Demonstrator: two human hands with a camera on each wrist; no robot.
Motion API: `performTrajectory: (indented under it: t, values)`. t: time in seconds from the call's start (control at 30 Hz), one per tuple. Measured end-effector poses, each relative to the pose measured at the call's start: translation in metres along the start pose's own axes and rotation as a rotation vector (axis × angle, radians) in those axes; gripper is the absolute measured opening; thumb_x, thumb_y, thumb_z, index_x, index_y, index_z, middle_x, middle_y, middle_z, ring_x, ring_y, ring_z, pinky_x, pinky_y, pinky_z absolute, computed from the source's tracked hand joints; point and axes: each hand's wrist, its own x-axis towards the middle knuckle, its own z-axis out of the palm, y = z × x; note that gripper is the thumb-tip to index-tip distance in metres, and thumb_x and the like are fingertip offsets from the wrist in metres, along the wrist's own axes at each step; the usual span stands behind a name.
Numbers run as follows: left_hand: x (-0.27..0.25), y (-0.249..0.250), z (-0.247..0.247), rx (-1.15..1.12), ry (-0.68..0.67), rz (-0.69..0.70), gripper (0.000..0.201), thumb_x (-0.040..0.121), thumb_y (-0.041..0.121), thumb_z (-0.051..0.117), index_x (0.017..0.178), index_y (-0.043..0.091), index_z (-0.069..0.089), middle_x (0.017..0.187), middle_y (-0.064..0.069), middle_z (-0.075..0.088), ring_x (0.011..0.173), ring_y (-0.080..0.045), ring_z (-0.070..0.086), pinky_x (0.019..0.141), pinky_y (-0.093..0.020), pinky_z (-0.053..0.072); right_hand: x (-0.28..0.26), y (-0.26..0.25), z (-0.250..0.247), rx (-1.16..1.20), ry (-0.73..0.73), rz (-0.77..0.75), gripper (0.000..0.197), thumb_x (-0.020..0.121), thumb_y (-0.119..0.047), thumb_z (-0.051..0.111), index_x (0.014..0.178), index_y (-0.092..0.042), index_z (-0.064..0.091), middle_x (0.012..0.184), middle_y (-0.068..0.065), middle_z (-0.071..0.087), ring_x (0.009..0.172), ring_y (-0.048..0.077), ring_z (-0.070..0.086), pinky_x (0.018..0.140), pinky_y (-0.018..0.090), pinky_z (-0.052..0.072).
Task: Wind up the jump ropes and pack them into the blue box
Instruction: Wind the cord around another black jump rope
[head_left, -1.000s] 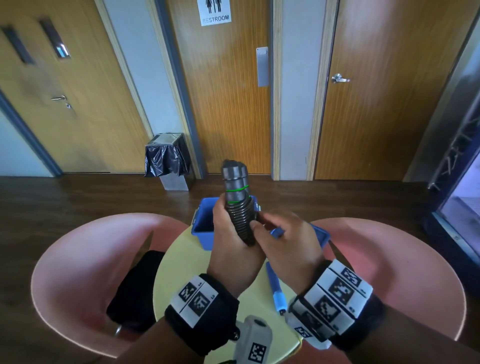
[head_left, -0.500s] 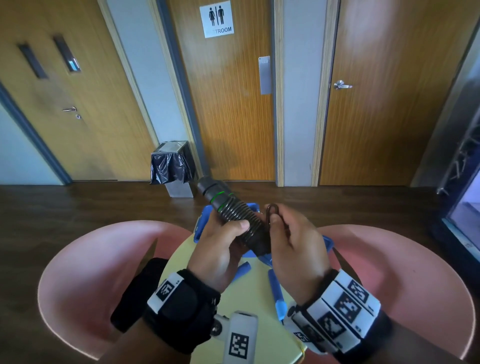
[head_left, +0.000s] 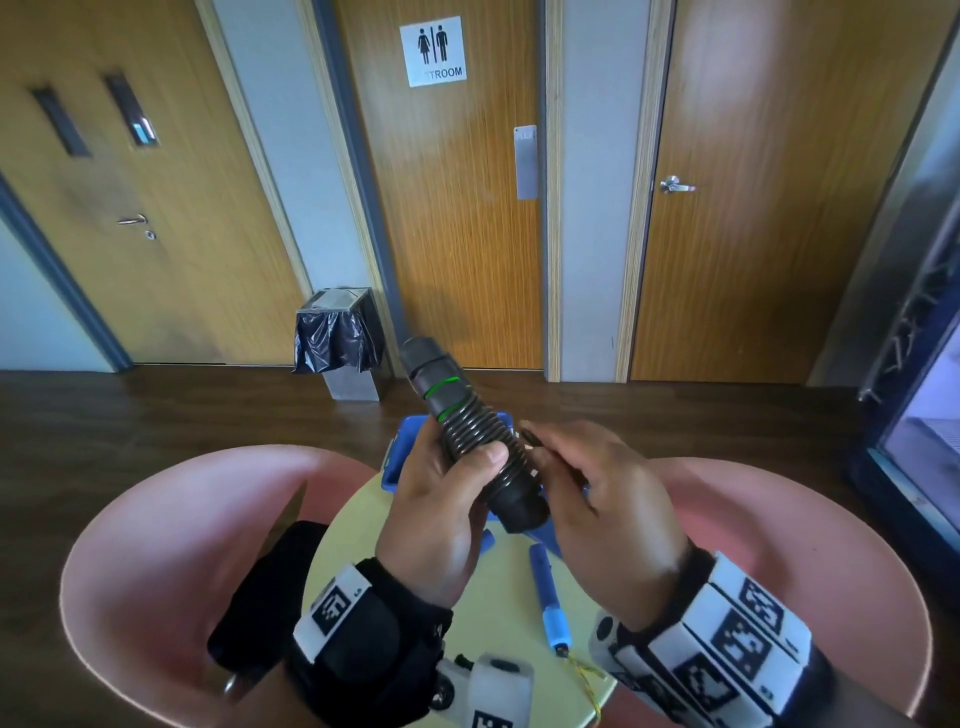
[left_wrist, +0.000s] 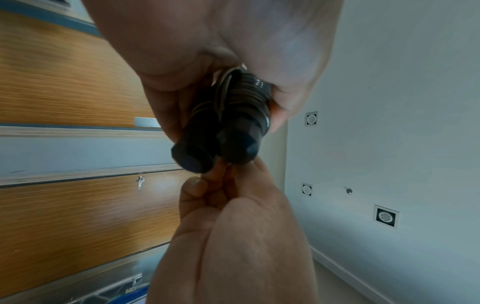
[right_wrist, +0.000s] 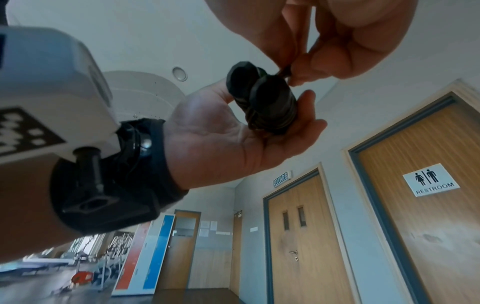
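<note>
A small round yellow bench (head_left: 363, 540) stands between two pink chairs (head_left: 171, 545), with wooden doors and a lined bin (head_left: 337, 332) behind. At the bench's far edge sits the blue box (head_left: 402, 447), mostly hidden behind the hands, so what is in it cannot be told. On the bench nearer the person lies a blue-handled jump rope (head_left: 548, 597), its thin yellowish cord trailing off the near edge, not yet wound. Above the box, the left hand (head_left: 441, 504) is wrapped round the black jump rope (head_left: 475, 436), two handles held side by side with the cord coiled tightly round them, tilted up and away. The right hand (head_left: 608, 499) pinches something small and dark at the lower end of the coil, probably the cord's loose tail, though blur hides it in the head view and the fingers (left_wrist: 197, 185) cover it in the left wrist view. The coil likely springs loose if that tail slips before it is tucked, since only the left thumb presses the turns down; the two handles could also slide apart in the palm (right_wrist: 215, 139) as the bundle is lowered. Whether the cord is fully wound cannot be seen, as the far side of the bundle faces away.
</note>
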Motion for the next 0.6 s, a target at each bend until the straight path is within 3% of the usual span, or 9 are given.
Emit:
performTrajectory:
  t: [0.1,0.2,0.3,0.5,0.6]
  values:
    - [-0.004,0.002,0.002,-0.006,-0.027,0.020,0.051,0.069,0.020,0.069,0.111,-0.003,0.049,0.087,-0.016,0.054,0.080,-0.029,0.055,0.066,-0.033,0.052,-0.001,-0.003,-0.003,-0.099,0.007,-0.105,0.032,0.093,-0.010,0.046,0.111,-0.018,0.071,0.091,0.000,0.065,0.085,0.011,0.058,0.073,0.024,0.046]
    - [-0.007,0.006,0.002,-0.002,-0.039,0.035,0.045,0.071,0.018,0.068,0.109,0.000,0.051,0.085,-0.015,0.054,0.081,-0.029,0.053,0.068,-0.033,0.052,-0.001,-0.007,-0.005,-0.189,0.024,-0.184,0.037,0.089,-0.012,0.038,0.106,-0.010,0.071,0.085,0.005,0.061,0.078,0.020,0.057,0.066,0.031,0.047]
    - [-0.010,0.008,0.003,-0.020,-0.046,0.027,0.040,0.075,0.007,0.064,0.111,-0.001,0.051,0.088,-0.017,0.053,0.081,-0.030,0.054,0.066,-0.034,0.053,-0.002,-0.013,-0.007,-0.283,0.034,-0.237,0.037,0.085,-0.010,0.036,0.100,-0.008,0.070,0.082,0.006,0.058,0.072,0.023,0.056,0.061,0.033,0.049]
    - [-0.013,0.006,0.002,0.000,-0.013,0.032,0.061,0.068,0.018,0.069,0.119,-0.007,0.049,0.094,-0.021,0.057,0.087,-0.034,0.056,0.071,-0.036,0.054,-0.004,-0.017,-0.011,-0.412,-0.036,-0.279,0.031,0.077,0.000,0.044,0.092,-0.008,0.069,0.077,0.004,0.052,0.066,0.024,0.051,0.055,0.035,0.047]
    - [-0.014,0.006,0.000,0.025,-0.024,0.028,0.056,0.066,0.019,0.070,0.115,-0.002,0.053,0.095,-0.020,0.057,0.089,-0.033,0.056,0.072,-0.034,0.055,-0.004,-0.018,-0.012,-0.448,-0.093,-0.262,0.023,0.068,0.005,0.052,0.084,-0.007,0.065,0.075,0.005,0.050,0.065,0.024,0.047,0.050,0.041,0.047]
